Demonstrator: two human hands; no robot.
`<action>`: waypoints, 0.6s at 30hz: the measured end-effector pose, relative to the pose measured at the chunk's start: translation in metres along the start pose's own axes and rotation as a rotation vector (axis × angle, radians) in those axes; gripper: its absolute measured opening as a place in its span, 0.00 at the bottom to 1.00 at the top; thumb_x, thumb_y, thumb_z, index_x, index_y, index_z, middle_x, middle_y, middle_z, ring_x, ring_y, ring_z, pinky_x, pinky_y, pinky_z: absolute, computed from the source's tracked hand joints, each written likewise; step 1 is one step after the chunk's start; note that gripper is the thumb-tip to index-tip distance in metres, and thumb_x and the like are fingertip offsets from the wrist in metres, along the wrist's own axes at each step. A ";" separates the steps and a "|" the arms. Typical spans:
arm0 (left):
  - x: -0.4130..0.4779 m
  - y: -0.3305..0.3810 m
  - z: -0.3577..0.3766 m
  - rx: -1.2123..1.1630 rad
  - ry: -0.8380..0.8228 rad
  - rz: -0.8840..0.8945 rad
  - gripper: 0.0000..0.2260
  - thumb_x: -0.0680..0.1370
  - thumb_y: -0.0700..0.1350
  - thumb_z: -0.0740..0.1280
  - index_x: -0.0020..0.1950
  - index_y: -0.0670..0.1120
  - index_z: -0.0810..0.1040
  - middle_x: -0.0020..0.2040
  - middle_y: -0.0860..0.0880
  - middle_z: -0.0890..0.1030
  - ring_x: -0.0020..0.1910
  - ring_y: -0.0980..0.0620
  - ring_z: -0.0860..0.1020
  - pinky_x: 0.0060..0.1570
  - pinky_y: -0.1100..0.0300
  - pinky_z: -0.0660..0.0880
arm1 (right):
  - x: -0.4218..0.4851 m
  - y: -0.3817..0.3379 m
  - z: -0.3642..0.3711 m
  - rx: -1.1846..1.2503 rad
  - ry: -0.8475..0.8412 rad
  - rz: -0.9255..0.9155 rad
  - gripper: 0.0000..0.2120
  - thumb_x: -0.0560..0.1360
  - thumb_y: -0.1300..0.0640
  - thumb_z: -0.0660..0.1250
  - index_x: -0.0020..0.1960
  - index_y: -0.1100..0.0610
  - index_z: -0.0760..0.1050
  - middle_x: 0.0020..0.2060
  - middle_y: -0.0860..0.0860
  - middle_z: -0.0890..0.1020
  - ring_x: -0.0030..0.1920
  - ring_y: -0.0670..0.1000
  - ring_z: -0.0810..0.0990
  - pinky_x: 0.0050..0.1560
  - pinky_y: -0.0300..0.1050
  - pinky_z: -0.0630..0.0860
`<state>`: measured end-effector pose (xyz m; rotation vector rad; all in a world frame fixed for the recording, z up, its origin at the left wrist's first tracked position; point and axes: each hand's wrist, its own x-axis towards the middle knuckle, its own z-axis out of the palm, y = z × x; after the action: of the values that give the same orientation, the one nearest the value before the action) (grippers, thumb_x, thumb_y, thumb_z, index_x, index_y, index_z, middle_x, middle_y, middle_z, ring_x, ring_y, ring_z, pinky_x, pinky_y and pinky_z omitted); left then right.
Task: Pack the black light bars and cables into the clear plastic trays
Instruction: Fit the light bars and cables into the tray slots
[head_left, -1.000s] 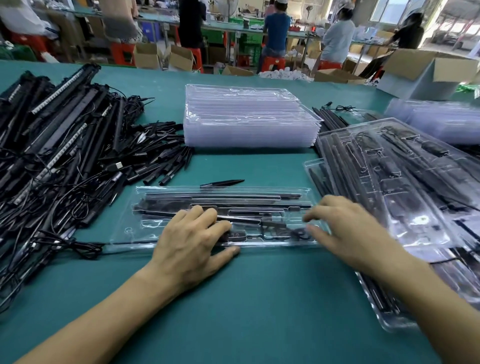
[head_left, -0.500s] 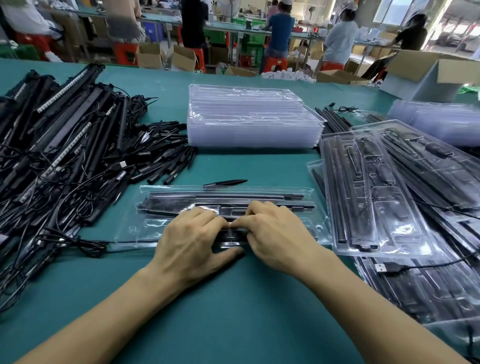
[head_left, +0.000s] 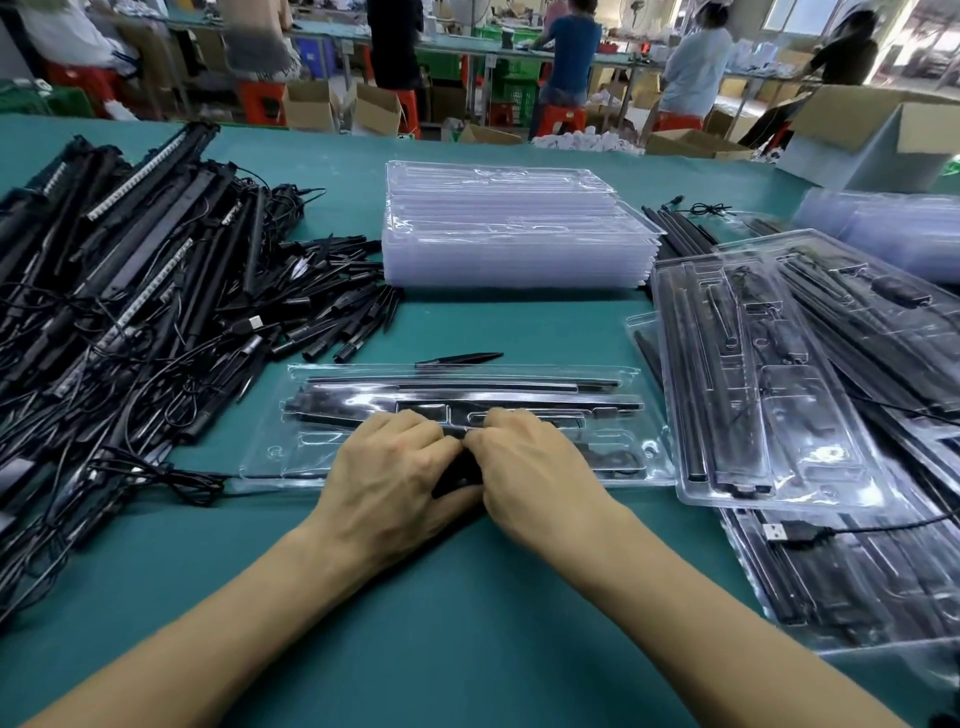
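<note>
Since a second ago the right hand (head_left: 535, 467) has come in from the tray's right end and now sits knuckle to knuckle with the left hand (head_left: 395, 467), which has hardly shifted.

Head view. I note both hands at the near middle of the clear tray (head_left: 280, 457), which lies flat on the green table (head_left: 467, 623) straight ahead of me. Grip, both sides: narrow, fingers curled down and closed on a small black part (head_left: 457, 475) that shows between the two thumbs. I cannot tell what the part is.

Two long items sit in the tray's far slots: a thin black rod (head_left: 467, 385) and, nearer, a black light bar (head_left: 353, 401). A loose black spike (head_left: 462, 358) lies on the table just beyond the tray.

To the left is a heap of light bars and cables (head_left: 130, 291), its nearest cable close to the tray's left corner. Behind stands a stack of empty trays (head_left: 514, 239). To the right, filled trays (head_left: 753, 389) overlap in a pile, with a USB plug (head_left: 776, 532) lying on a lower one.
</note>
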<state>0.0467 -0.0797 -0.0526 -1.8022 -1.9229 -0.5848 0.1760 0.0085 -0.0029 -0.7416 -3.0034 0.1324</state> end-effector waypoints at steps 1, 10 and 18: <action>-0.001 0.000 0.001 0.013 -0.004 -0.001 0.21 0.76 0.61 0.61 0.39 0.46 0.82 0.34 0.50 0.78 0.38 0.46 0.79 0.41 0.52 0.73 | -0.001 0.002 0.000 0.030 -0.009 0.006 0.10 0.76 0.63 0.56 0.53 0.57 0.75 0.50 0.53 0.74 0.53 0.57 0.72 0.50 0.48 0.68; 0.000 -0.002 -0.005 0.064 0.005 0.054 0.20 0.76 0.64 0.61 0.42 0.49 0.81 0.39 0.52 0.79 0.41 0.47 0.78 0.42 0.52 0.74 | 0.007 0.054 -0.010 0.254 0.216 0.091 0.15 0.78 0.56 0.61 0.64 0.49 0.76 0.57 0.51 0.79 0.60 0.53 0.74 0.63 0.49 0.69; -0.001 -0.011 -0.007 0.063 0.063 0.165 0.16 0.77 0.60 0.65 0.45 0.48 0.84 0.39 0.52 0.81 0.40 0.48 0.80 0.35 0.55 0.74 | 0.051 0.139 -0.036 0.146 -0.345 0.342 0.46 0.64 0.26 0.65 0.73 0.54 0.67 0.69 0.55 0.72 0.67 0.56 0.72 0.67 0.50 0.69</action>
<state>0.0362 -0.0854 -0.0476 -1.8575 -1.7121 -0.5130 0.1978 0.1571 0.0216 -1.3313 -3.0926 0.5376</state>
